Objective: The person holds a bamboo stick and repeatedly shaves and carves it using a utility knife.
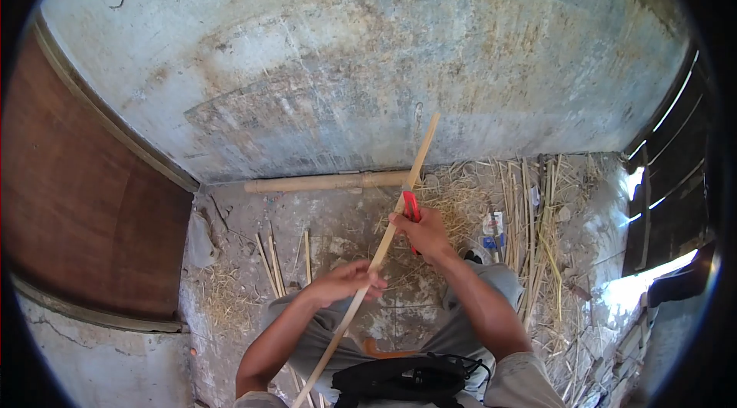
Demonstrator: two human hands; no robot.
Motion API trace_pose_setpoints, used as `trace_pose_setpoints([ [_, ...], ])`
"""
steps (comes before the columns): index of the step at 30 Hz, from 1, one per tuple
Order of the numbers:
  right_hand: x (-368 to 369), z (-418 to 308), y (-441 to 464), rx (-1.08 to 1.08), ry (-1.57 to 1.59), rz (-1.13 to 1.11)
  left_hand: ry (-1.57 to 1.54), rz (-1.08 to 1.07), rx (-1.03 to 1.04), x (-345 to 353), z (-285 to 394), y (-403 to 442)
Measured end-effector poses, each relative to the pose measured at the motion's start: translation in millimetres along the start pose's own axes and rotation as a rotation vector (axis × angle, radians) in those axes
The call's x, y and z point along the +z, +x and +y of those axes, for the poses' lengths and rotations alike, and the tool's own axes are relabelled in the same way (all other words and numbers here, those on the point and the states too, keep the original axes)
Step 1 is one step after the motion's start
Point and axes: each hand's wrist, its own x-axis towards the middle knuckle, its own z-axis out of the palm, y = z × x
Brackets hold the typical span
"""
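Observation:
A long, pale strip of split bamboo (pixel 426 145) runs slantwise from the lower left up past both hands, its top end in front of the wall. My right hand (pixel 424 231) is closed around a red cutter (pixel 411 206), whose upper end touches the strip; the thumb lies against the strip. Lower down, my left hand (pixel 351 283) is closed around the same strip, with the fingers curled over it. Both hands are above the floor, between my knees.
A bamboo pole (pixel 322 182) lies along the foot of the stained wall (pixel 345 62). Thin sticks (pixel 528 231) and shavings (pixel 453 201) cover the floor at the right. A plastic bag (pixel 202 241) lies near the brown door (pixel 92 193). A black bag (pixel 403 379) rests at my waist.

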Motion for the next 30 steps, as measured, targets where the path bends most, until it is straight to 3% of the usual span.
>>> trace_pose_setpoints([
  [6, -13.2, -7.8, 1.4, -0.001, 0.14, 0.042, 0.116, 0.055, -0.082, 14.4, -20.0, -36.5],
  [11, -36.5, -12.7, 3.3, -0.078, 0.327, 0.149, 0.161, 0.059, 0.002, 25.7, -33.9, -45.7],
  [13, -43.4, -16.7, 0.5, -0.096, 0.316, 0.203, 0.139, 0.07, 0.019, 38.2, -31.4, -47.0],
  [18, -47.5, -24.5, -20.7, -0.132, 0.219, 0.257, 0.193, 0.349, 0.192, 62.3, -10.2, -44.5],
  [20, -44.7, -15.1, -25.8, -0.169, -0.042, 0.254, 0.204, 0.357, 0.234, 66.5, -8.6, -39.2],
  [23, -31.9, -29.7, -50.7, -0.238, -0.135, 0.167, 0.193, 0.379, 0.277, 69.7, -5.4, -29.7],
  [27, -17.9, -4.3, -42.0, -0.381, 0.006, 0.144, 0.083, 0.397, 0.237, 73.9, 9.0, -21.9],
  [30, -21.4, 4.7, -35.1, -0.247, 0.047, 0.116, 0.06, 0.334, 0.225, 73.2, 15.8, -14.3],
])
